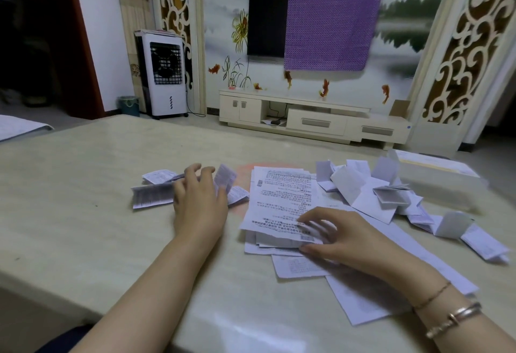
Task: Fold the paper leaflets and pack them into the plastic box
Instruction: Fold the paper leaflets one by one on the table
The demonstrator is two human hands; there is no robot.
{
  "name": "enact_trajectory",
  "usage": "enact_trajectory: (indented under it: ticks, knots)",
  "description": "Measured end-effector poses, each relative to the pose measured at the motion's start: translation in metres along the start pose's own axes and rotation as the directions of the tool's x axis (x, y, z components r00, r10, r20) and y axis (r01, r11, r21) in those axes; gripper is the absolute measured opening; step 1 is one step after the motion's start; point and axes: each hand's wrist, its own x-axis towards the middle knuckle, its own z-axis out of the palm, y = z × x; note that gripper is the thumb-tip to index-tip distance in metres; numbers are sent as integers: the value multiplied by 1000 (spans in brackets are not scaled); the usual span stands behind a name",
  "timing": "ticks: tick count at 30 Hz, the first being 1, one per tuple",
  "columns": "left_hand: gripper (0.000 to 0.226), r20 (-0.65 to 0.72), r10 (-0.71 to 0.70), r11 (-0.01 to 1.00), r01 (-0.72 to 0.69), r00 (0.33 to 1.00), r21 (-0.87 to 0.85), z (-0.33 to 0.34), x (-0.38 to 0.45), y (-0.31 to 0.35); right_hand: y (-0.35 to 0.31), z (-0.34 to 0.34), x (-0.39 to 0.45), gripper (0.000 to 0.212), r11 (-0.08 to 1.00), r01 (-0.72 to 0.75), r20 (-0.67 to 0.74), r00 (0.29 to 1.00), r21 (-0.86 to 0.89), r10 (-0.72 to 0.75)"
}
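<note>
Paper leaflets (pixel 279 199): the right hand (pixel 343 238), fingers spread, may drag several sheets together; the left hand (pixel 199 199), loosely curled, rests on the folded leaflets (pixel 152 196).

Printed text covers the top leaflet (pixel 282 199), too blurred to read.

The leaflets (pixel 282 199) are white with dense black print. The table (pixel 92 185) is pale beige with faint streaks. A purple cloth (pixel 329 23) with a fine white lattice half covers the black TV (pixel 266 17). The cooler (pixel 164 73) is white with a black grille, the cabinet (pixel 312 118) cream.
</note>
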Motion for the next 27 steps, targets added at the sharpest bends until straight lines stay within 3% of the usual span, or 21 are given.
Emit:
enact_trajectory:
  ticks: [3,5,6,8,10,13,16,19,22,27]
  knots:
    - [31,-165,121,991,-130,979,-44,-4,-2,7,3,-1,0,31,994,-26,25,999,103,23]
    - [19,-200,233,929,-279,952,-244,-7,-4,12,5,-2,0,22,983,-29,29,999,182,24]
    - [17,-170,261,871,-308,950,-382,-8,-7,14,5,-2,-1,20,975,-27,19,1000,219,23]
    - [40,-22,301,740,-248,953,-625,-12,-12,21,5,-3,-3,18,974,-13,-31,999,228,21]
    - [64,83,355,668,-190,931,-719,-8,-13,22,5,-5,-1,20,977,1,-109,994,212,22]
    - [77,258,377,653,-58,889,-755,2,-12,18,4,-7,1,19,950,68,-262,965,305,15]
    - [50,364,388,730,-41,847,-682,1,-15,20,-2,-12,3,19,904,178,-365,931,389,-26]
    - [23,362,369,759,-52,856,-649,3,-16,23,-5,-13,4,19,854,217,-401,916,473,-10]
    - [18,351,313,758,-10,882,-652,7,-12,20,-1,-8,7,8,848,132,-353,933,513,68]
    - [22,392,275,753,57,878,-655,12,-13,21,9,8,16,34,891,-79,-259,942,447,213]
